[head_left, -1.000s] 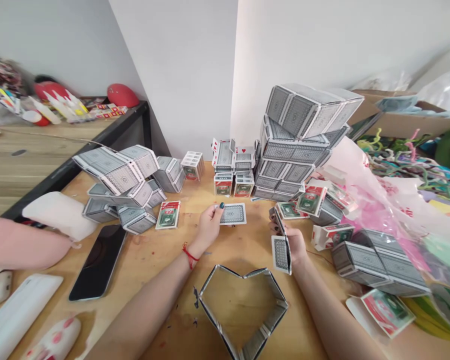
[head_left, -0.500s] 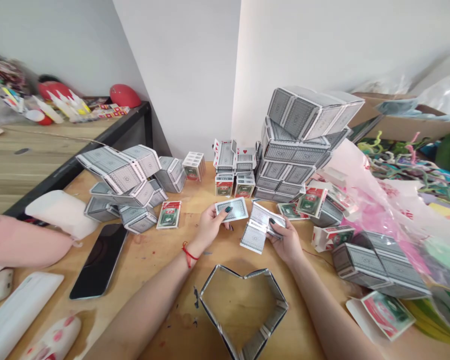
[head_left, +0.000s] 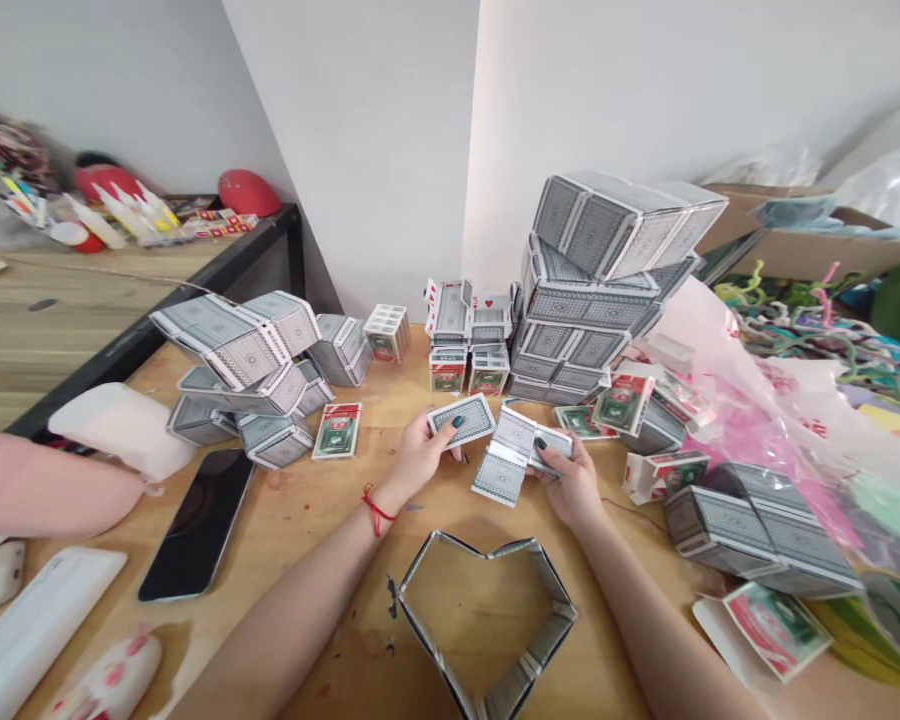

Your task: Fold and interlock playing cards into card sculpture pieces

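Observation:
My left hand (head_left: pixel 418 457) pinches a single grey-backed playing card (head_left: pixel 466 419), thumb on top, just above the wooden table (head_left: pixel 322 530). My right hand (head_left: pixel 570 483) holds a strip of joined cards (head_left: pixel 511 453) that hangs bent toward the left, its lower panel close to the single card. The two hands are close together at the table's middle. In front of me lies a heart-shaped frame made of cards (head_left: pixel 487 625), standing on edge.
Stacks of folded card structures rise at back right (head_left: pixel 607 270) and left (head_left: pixel 240 360). Card boxes (head_left: pixel 461 368) line the wall. A black phone (head_left: pixel 195 520) and a pink-sleeved arm (head_left: pixel 45 495) lie left. Pink plastic wrap (head_left: pixel 727 400) and more card strips (head_left: pixel 757 530) fill the right.
My left hand lifted the single card off the table. My right hand turned its card strip from upright to flat and brought it left, next to that card.

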Action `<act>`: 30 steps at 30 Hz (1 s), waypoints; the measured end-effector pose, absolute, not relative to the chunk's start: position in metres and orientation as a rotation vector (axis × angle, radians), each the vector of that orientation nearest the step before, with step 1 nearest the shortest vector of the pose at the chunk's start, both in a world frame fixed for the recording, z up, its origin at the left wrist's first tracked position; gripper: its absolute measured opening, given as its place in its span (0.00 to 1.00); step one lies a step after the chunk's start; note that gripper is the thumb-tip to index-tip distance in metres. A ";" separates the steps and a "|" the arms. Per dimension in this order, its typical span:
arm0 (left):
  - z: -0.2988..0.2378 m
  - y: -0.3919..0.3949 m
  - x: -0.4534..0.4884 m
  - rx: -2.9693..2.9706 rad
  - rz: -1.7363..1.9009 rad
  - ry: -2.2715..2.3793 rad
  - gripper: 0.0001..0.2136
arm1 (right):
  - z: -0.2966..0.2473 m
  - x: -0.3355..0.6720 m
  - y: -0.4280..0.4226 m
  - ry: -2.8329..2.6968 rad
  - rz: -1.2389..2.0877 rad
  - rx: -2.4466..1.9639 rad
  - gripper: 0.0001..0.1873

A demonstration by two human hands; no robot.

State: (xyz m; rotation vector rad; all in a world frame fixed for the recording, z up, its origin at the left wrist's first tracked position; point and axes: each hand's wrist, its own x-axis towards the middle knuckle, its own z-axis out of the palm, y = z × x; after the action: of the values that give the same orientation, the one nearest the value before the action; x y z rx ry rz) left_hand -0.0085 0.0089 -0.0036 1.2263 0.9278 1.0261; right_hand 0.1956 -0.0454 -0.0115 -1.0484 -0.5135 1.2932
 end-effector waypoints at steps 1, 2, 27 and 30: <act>-0.005 0.009 -0.009 1.236 1.011 0.927 0.13 | -0.012 0.195 -0.046 -0.532 1.263 -1.062 0.19; -0.006 0.009 -0.009 1.247 0.995 0.926 0.13 | -0.012 0.194 -0.046 -0.555 1.227 -1.080 0.19; 0.003 0.019 -0.024 1.177 0.682 0.825 0.15 | -0.013 0.196 -0.050 -0.715 1.217 -1.144 0.19; 0.002 0.019 -0.025 1.201 0.661 0.824 0.14 | -0.012 0.198 -0.050 -0.727 1.261 -1.139 0.19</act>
State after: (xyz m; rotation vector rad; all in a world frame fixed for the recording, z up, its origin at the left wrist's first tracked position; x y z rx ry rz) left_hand -0.0250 0.0191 0.0024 1.2013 0.8239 0.6607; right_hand 0.1978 -0.0497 -0.0115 -1.1386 -0.7272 1.2606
